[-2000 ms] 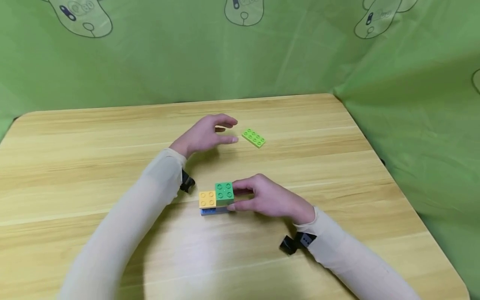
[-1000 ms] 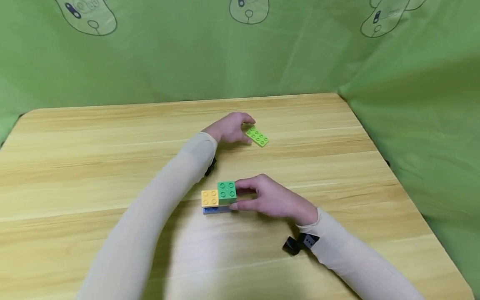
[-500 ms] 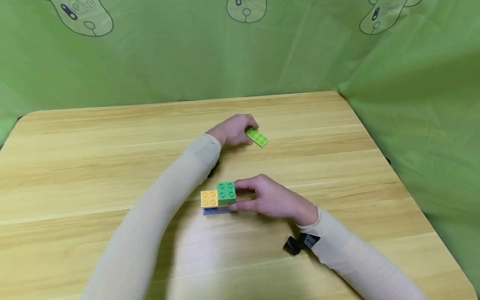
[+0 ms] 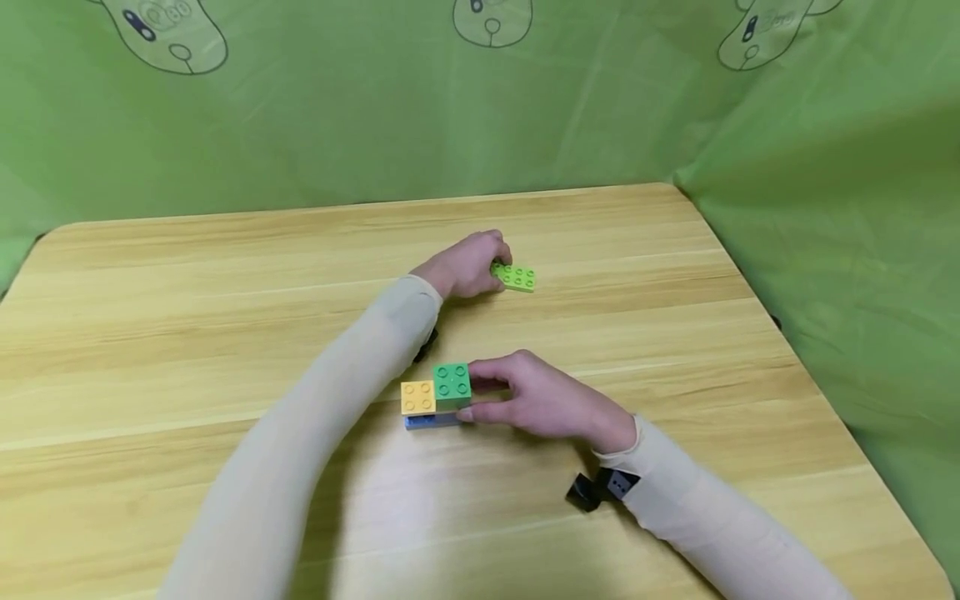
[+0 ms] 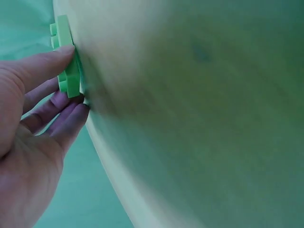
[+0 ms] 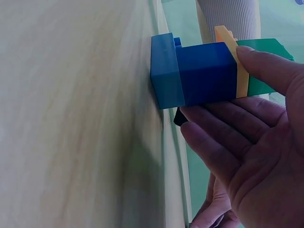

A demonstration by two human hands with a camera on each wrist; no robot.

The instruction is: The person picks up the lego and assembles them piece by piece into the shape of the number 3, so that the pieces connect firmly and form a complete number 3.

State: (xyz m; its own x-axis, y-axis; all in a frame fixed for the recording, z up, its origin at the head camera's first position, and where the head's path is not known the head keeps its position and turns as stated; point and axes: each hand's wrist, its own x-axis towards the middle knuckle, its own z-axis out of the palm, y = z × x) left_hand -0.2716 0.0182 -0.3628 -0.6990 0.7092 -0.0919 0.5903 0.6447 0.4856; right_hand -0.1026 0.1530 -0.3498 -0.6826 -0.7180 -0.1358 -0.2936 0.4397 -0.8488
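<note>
At the far middle of the table, my left hand point(image 4: 468, 265) pinches the near-left end of a flat lime-green toy brick point(image 4: 519, 278). The left wrist view has the thumb on the studded face of this lime brick point(image 5: 72, 78), fingers on the other side. My right hand point(image 4: 551, 398) grips a stack of toy bricks from its right side. In the right wrist view the stack has a lighter blue brick point(image 6: 166, 71) at the base and a darker blue brick point(image 6: 209, 71) above. Then come a thin yellow plate point(image 6: 242, 78) and a green brick point(image 6: 261, 52) on top.
The wooden table point(image 4: 187, 333) has its far edge against a green curtain point(image 4: 337, 108) printed with cartoon heads. The curtain also hangs along the right side. A black wrist camera point(image 4: 583, 492) sits at the right sleeve.
My left hand has moved right to the lime-green brick and taken hold of it. The brick has turned slightly. My right hand keeps its grip on the stack.
</note>
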